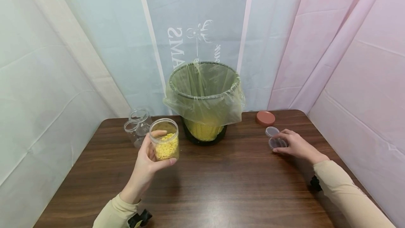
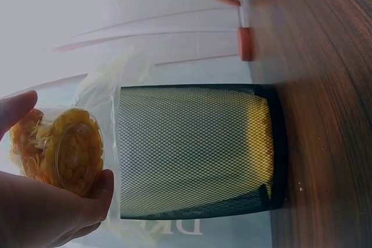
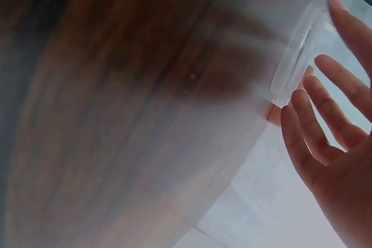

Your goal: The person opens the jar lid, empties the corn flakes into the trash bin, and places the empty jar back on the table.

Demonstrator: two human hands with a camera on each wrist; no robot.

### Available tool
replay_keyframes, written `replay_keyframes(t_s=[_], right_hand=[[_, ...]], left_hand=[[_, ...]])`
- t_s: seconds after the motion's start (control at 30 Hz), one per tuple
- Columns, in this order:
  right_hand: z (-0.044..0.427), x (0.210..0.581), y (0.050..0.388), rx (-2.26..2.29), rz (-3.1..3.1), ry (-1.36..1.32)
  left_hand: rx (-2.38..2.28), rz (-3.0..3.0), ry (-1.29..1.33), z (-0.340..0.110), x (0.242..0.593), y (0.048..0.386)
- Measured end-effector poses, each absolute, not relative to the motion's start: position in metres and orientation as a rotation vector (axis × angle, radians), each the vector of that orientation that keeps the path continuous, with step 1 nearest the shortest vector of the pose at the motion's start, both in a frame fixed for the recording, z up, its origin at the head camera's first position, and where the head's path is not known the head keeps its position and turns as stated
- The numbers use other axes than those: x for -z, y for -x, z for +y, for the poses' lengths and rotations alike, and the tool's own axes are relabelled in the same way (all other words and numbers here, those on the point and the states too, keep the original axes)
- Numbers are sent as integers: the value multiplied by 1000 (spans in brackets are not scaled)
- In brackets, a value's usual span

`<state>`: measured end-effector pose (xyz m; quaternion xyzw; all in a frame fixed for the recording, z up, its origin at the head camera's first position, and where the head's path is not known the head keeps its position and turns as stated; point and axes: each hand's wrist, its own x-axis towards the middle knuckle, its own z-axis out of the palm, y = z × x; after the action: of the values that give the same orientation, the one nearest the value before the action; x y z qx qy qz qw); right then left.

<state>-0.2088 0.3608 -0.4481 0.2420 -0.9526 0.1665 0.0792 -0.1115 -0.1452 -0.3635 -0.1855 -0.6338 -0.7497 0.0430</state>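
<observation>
My left hand [image 1: 143, 166] grips a clear plastic jar [image 1: 164, 126], thumb on one side and fingers round the other. Yellow flakes [image 1: 166, 147] fill its lower part. Seen from the left wrist, the jar's round base [image 2: 78, 154] faces the camera, beside the bin. Over on the right of the table, my right hand [image 1: 295, 144] is at two clear round lids, a farther lid [image 1: 271, 131] and a nearer lid [image 1: 276, 144]. Its fingers are spread beside a clear lid [image 3: 299, 53] in the right wrist view; firm contact cannot be made out.
A mesh bin [image 1: 205, 137] with a translucent liner bag [image 1: 218, 110] stands at the table's back edge, with yellow material low inside. Two clear jars, one nearer [image 1: 133, 134] and one farther [image 1: 143, 120], stand back left. A red-brown lid [image 1: 265, 118] lies back right. Curtains surround the table.
</observation>
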Motion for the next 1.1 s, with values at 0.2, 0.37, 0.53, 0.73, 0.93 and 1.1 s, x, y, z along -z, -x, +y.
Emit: replay_keyframes(t_s=[0.2,0.37,0.53,0.73,0.93,1.1], right_hand=[[356,441,205,-519,-2779,-690],[349,426,201,-563,-2658,-754],[339,407,197,-593,-2581,-803],[325,380,197,-579,-2475,-882],[307,359,199,-552,-2399,-887],[287,342,198,-620,-2408,-743]], left_hand=[[2310,-1937,560,-145,364,113],[2325,-1937,541,-144,361,114],[2336,-1906,557,-142,357,117],[2355,-1853,564,-136,352,121],[2375,-1801,564,-129,346,127],[2369,-1799,586,-125,342,131]])
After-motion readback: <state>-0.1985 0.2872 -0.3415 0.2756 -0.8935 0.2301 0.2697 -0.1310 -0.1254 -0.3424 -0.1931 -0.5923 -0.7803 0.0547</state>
